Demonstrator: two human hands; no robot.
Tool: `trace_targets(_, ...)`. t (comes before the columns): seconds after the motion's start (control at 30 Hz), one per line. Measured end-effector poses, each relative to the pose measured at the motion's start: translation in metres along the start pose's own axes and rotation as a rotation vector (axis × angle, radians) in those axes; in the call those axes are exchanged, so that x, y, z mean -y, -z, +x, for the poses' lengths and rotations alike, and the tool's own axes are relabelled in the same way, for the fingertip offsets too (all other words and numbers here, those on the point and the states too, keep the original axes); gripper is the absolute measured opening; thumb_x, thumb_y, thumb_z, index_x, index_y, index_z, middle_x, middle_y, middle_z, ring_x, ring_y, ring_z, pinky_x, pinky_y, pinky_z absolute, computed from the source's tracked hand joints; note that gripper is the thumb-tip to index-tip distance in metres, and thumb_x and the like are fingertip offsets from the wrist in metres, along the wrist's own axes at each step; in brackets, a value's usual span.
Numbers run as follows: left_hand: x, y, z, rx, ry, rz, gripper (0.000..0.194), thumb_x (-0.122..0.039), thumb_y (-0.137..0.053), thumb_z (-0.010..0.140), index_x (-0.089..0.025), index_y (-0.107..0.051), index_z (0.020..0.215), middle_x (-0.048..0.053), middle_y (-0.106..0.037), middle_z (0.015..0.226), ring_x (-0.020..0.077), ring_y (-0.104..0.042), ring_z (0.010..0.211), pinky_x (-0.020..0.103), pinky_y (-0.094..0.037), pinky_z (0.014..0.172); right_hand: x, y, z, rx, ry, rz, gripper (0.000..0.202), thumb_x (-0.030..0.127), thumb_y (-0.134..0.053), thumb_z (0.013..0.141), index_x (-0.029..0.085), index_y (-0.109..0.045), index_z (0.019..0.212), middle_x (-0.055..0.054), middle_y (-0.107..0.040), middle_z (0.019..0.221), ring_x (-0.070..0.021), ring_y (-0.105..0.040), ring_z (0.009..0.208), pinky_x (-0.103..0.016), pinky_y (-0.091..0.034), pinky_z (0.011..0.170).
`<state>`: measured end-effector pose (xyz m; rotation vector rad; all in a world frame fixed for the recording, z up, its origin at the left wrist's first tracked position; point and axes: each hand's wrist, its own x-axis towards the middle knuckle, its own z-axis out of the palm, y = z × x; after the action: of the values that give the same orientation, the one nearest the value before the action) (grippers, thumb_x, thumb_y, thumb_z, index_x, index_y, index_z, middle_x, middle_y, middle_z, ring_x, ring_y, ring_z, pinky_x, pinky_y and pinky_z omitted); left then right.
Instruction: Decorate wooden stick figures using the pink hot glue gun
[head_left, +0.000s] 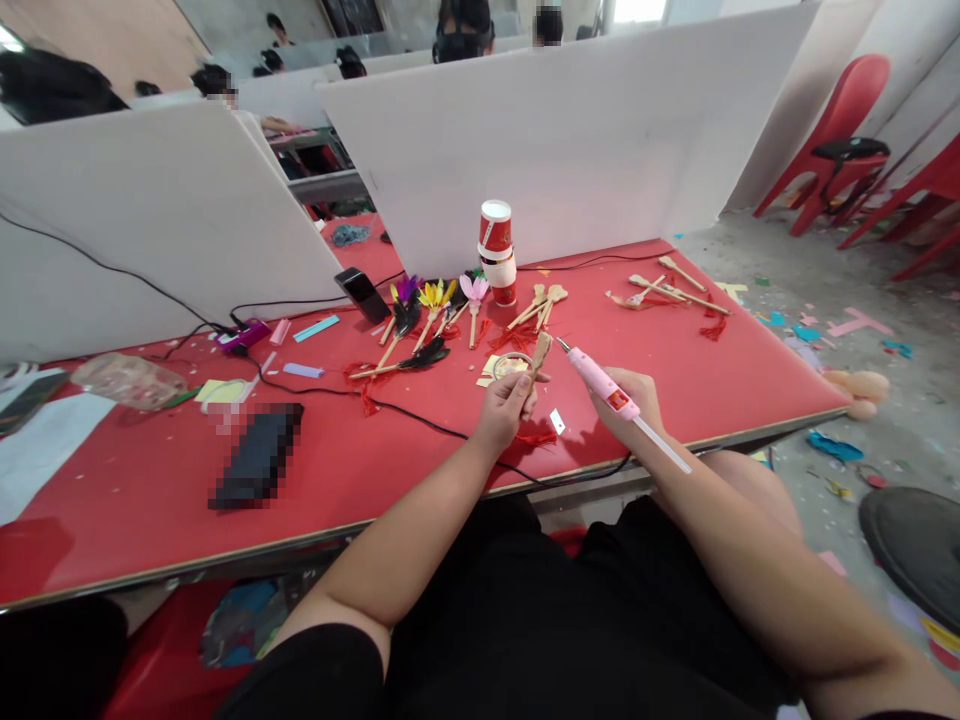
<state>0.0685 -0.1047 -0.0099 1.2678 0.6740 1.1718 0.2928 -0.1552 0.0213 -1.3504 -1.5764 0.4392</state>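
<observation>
My left hand [504, 410] is closed on a small wooden stick [541, 350] with a wider, shaped end pointing up; a red tassel [536, 438] lies below it. In my right hand [634, 402] is a pink glue gun [606, 384], its metal tip close to the stick's head and a clear glue stick [664, 446] protruding from its back. Whether tip and stick touch I cannot tell. Beside my left hand lie a clear ring [513, 362] and yellow paper pieces [487, 370]. A small white tag [556, 421] rests between my hands.
Behind my hands are sticks with yellow [435, 296] and pink [473, 290] petals, a black feather [426, 355], bare wooden sticks [551, 298] and stacked cups [498, 250]. More sticks [679, 290] lie right. A black cable [420, 417] crosses the red table [360, 450]; white partitions [585, 150] stand behind.
</observation>
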Motion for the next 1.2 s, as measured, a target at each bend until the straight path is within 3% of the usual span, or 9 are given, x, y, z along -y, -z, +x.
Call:
trace_targets(0.17, -0.0010, -0.0008, -0.0008, 0.024, -0.010, -0.010, 0.060, -0.073, -0.073, 0.097, -0.014, -0.082, 0.104, -0.007, -0.045, 0.054, 0.0055, -0.037, 0.044, 0.022, -0.029, 0.047, 0.0013, -0.0003, 0.0006, 0.042, 0.046, -0.009, 0.032, 0.031, -0.061, 0.078, 0.025, -0.035, 0.062, 0.003, -0.037, 0.058, -0.0133, -0.037, 0.056, -0.032, -0.026, 0.058)
trace_targets(0.63, 0.0028, 0.0011, -0.0001, 0.040, -0.022, -0.039, 0.058, -0.071, -0.073, 0.099, -0.013, -0.082, 0.105, -0.007, -0.045, 0.054, 0.0048, -0.037, 0.043, 0.021, -0.027, 0.046, -0.0044, -0.0021, 0.0007, 0.000, 0.078, -0.018, 0.031, 0.028, -0.061, 0.079, 0.025, -0.034, 0.062, 0.005, -0.036, 0.057, -0.0116, -0.035, 0.054, -0.030, -0.025, 0.055)
trace_targets(1.2, -0.0011, -0.0029, 0.0013, 0.062, -0.006, -0.057, 0.059, -0.071, -0.073, 0.099, -0.013, -0.081, 0.103, -0.007, -0.047, 0.053, 0.0048, -0.038, 0.040, 0.021, -0.030, 0.043, -0.0006, -0.0014, 0.0001, 0.089, -0.035, 0.011, 0.038, 0.034, -0.062, 0.084, 0.025, -0.035, 0.060, 0.003, -0.034, 0.058, -0.0123, -0.034, 0.056, -0.032, -0.023, 0.056)
